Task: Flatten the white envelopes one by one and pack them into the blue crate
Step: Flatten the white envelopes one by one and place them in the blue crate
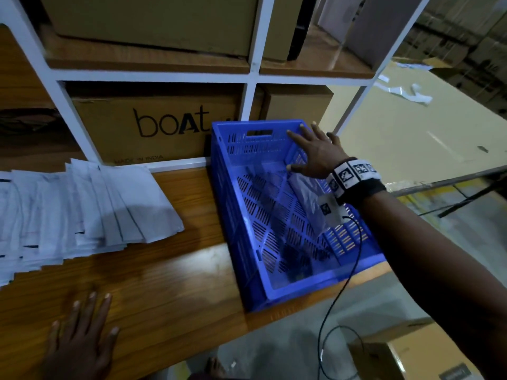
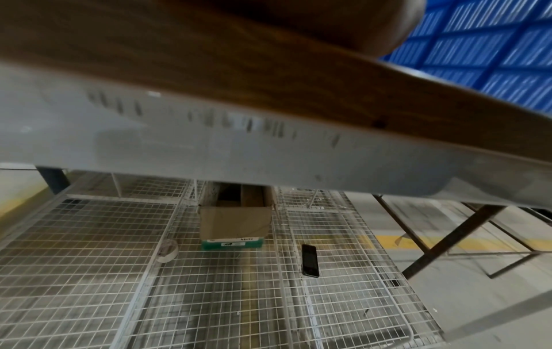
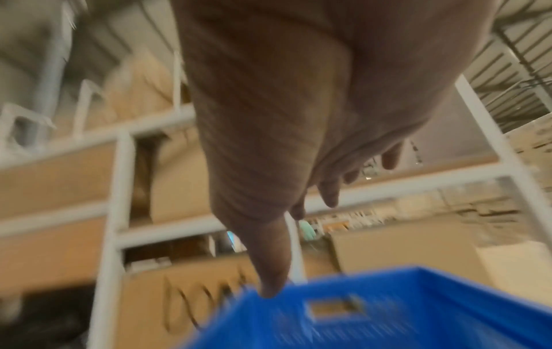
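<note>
A fanned stack of white envelopes (image 1: 82, 209) lies on the wooden table (image 1: 170, 283) at the left. To its right stands the blue slotted crate (image 1: 315, 287), also seen in the left wrist view (image 2: 493, 47) and, blurred, in the right wrist view (image 3: 388, 318). One pale envelope (image 1: 304, 196) leans inside it against the right wall. My right hand (image 1: 310, 149) hovers over the crate's far right corner, fingers (image 3: 273, 271) spread and holding nothing. My left hand (image 1: 82, 330) lies flat on the table near its front edge, below the stack.
A white shelf frame (image 1: 252, 78) holds cardboard boxes (image 1: 153, 124) right behind the crate and stack. A black cable (image 1: 340, 292) hangs from my right wrist over the crate's near rim. Under the table, a wire shelf (image 2: 89, 271) carries a box, a phone (image 2: 310, 260) and a tape roll.
</note>
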The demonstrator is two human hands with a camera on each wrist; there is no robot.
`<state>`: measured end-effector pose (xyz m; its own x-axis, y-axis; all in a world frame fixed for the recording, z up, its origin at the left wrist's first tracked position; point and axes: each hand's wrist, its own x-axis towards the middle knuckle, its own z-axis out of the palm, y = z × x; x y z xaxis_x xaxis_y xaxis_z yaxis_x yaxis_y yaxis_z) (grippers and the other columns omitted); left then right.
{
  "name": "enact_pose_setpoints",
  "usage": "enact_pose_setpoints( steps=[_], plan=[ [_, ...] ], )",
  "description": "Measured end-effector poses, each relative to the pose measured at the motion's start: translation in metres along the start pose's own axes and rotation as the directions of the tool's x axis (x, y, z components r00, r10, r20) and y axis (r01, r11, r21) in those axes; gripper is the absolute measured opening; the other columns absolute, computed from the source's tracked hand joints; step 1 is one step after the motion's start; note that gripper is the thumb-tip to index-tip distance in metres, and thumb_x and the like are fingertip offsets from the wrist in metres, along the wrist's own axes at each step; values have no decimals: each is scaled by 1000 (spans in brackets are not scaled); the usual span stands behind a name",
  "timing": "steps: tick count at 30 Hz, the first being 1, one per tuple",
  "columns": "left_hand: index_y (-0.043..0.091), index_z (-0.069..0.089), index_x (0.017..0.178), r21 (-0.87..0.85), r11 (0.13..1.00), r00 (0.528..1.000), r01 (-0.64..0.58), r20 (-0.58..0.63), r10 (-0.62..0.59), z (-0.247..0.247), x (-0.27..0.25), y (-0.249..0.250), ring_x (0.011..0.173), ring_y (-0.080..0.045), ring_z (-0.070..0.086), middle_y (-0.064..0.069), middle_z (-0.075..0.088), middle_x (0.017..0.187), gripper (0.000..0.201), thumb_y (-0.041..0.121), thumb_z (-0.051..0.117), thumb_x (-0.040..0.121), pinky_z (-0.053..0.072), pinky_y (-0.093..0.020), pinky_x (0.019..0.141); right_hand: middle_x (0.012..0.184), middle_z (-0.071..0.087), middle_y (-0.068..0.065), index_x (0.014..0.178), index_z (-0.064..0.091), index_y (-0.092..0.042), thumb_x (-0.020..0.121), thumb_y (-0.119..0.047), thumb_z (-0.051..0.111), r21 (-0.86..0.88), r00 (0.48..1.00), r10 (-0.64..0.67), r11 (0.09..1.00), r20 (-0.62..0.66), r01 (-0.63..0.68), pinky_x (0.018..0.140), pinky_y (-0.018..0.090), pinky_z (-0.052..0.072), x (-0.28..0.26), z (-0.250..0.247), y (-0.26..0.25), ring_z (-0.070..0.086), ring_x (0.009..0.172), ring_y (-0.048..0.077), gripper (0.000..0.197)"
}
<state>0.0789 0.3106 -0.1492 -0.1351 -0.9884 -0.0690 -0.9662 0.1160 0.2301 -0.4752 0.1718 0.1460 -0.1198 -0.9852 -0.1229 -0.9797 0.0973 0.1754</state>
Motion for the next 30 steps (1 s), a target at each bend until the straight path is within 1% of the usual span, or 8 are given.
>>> enact_pose_setpoints(
  steps=[6, 8, 11, 15, 19, 21, 24, 30],
  plan=[
    [39, 23, 161, 36, 998, 998, -43, 52, 41, 2, 2, -10, 152, -28, 28, 2, 24, 167, 73, 70, 18, 95, 25, -57, 117, 168, -2, -3, 159, 3, -42, 92, -65, 54, 199, 994, -51, 978, -95, 69, 120, 55, 8, -52, -56, -62, -7, 155, 22, 86],
    [37, 25, 161, 31, 998, 996, -58, 66, 56, -3, 1, -9, 153, -29, 27, 2, 24, 168, 72, 67, 21, 96, 23, -56, 118, 168, 2, -4, 158, 6, -43, 92, -65, 53, 249, 988, -74, 963, -138, 107, 118, 56, 11, -66, -64, -86, -3, 155, 21, 85],
    [34, 33, 159, 26, 996, 994, -81, 75, 79, -11, -3, -8, 153, -28, 25, 3, 23, 168, 69, 63, 27, 96, 21, -54, 119, 168, 10, -4, 158, 11, -43, 91, -64, 56, 316, 978, -107, 935, -178, 160, 117, 56, 16, -83, -68, -130, 4, 155, 21, 83],
    [40, 16, 162, 43, 992, 990, -115, 83, 111, -16, -3, -14, 157, -19, 12, 9, 8, 171, 69, 68, 23, 99, 16, -51, 122, 167, 17, -2, 158, 18, -39, 90, -60, 60, 446, 967, -171, 863, -187, 239, 116, 57, 23, -87, -51, -193, 12, 153, 22, 82],
    [42, 6, 162, 33, 991, 986, -132, 105, 128, -16, -2, -19, 158, -17, -1, 12, -4, 171, 70, 71, 21, 99, 7, -51, 124, 165, 20, -2, 157, 22, -37, 90, -57, 62, 548, 971, -227, 804, -81, 233, 117, 52, 29, -69, -11, -260, 23, 150, 22, 81],
    [43, 5, 162, 33, 991, 985, -131, 122, 126, -17, -1, -19, 158, -17, -3, 12, -7, 171, 71, 71, 22, 99, 5, -51, 123, 164, 22, -4, 157, 23, -35, 90, -56, 62, 550, 969, -249, 809, -2, 209, 115, 48, 34, -53, 15, -288, 30, 147, 22, 80],
    [42, 7, 162, 20, 991, 979, -134, 156, 129, -22, 1, -20, 158, -18, -3, 11, -7, 171, 70, 71, 23, 100, 5, -52, 121, 163, 25, 2, 157, 22, -32, 92, -55, 61, 524, 963, -237, 841, 131, 136, 110, 46, 41, -27, 56, -324, 39, 141, 29, 80],
    [36, 34, 155, -12, 986, 968, -166, 188, 165, -49, 15, -16, 148, -23, 26, 5, 29, 164, 62, 64, 33, 100, 27, -52, 114, 164, 18, 10, 157, 20, -22, 96, -50, 53, 481, 946, -158, 876, 284, 2, 116, 52, 32, 16, 109, -374, 26, 147, 34, 75]
  ],
)
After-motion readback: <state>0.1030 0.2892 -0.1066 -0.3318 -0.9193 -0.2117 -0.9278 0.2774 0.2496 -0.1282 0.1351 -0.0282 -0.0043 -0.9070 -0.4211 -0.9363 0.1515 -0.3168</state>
